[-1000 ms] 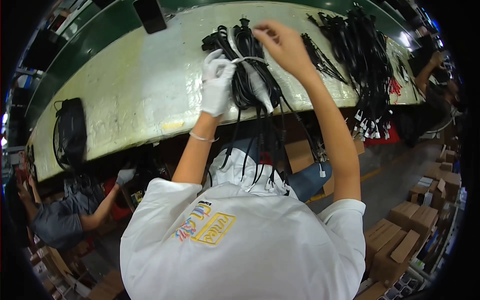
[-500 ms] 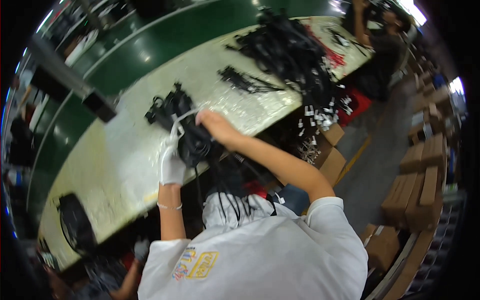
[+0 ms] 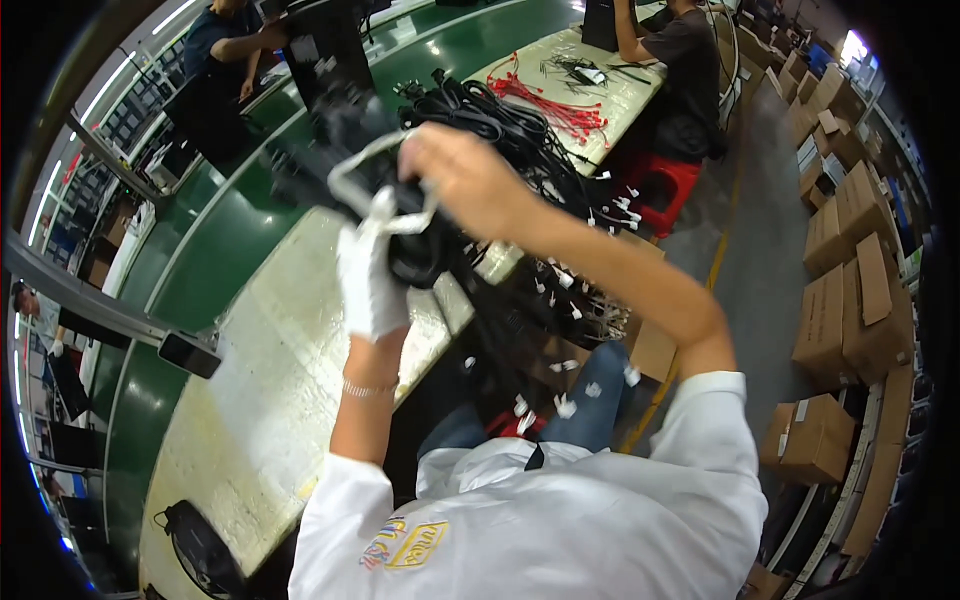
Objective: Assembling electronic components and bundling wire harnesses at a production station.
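Observation:
My left hand (image 3: 370, 285), in a white glove, is raised over the near side of the worktable with its fingers closed on a white strip (image 3: 350, 190). The strip bends in a loose loop up toward my right hand (image 3: 465, 185), which is bare, its fingertips pinched at the strip's upper end. Behind and between the hands hangs a bundle of black cables (image 3: 415, 255), blurred by motion. Long black strands trail from it down toward my lap, with white plugs (image 3: 565, 406) showing there. How far the strip goes round the bundle is hidden.
Black cables (image 3: 480, 110) lie heaped on the pale worktable (image 3: 250, 400), with red cables (image 3: 555, 108) beyond. A co-worker (image 3: 690, 80) sits on a red stool (image 3: 670, 190) at the far end. Cardboard boxes (image 3: 845, 310) line the right; a black coiled bundle (image 3: 200, 545) lies near left.
Both hands have lifted up with the cable bundle and the white strip, closer to the camera. The view has shifted, showing more of the far table and the co-workers.

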### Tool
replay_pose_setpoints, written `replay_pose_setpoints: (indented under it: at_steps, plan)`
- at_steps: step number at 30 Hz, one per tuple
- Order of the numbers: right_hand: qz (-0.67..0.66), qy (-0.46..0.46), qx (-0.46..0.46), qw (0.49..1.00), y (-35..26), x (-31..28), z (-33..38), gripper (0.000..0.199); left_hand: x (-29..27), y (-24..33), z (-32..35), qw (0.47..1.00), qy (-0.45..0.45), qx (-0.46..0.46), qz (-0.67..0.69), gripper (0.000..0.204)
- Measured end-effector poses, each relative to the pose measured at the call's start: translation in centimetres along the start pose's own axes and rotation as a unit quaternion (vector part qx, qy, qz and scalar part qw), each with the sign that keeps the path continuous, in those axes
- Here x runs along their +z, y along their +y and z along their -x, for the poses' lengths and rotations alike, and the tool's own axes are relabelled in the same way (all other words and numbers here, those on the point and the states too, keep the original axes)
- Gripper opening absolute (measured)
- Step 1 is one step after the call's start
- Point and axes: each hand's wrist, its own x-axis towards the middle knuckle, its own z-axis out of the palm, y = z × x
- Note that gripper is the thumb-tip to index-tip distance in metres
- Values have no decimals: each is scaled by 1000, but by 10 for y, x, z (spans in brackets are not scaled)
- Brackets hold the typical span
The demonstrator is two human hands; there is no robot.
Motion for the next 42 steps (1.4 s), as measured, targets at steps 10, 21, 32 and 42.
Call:
replay_pose_setpoints:
  at_steps: [10,21,32,42]
  plan:
    - [75,-72,70,992,129,-183,-126,36,114,-121,-175,987,-2,-89,-131,80]
    - [195,105,3,975,268,-158,-131,28,85,-167,-222,666,-118,430,-598,47]
    - [323,394,-178,842,41,-248,-161,20,129,-188,-219,461,-215,272,-817,54]
    - [583,285,-106,754,55,-271,74,16,138,-213,-274,413,-198,129,-880,65]
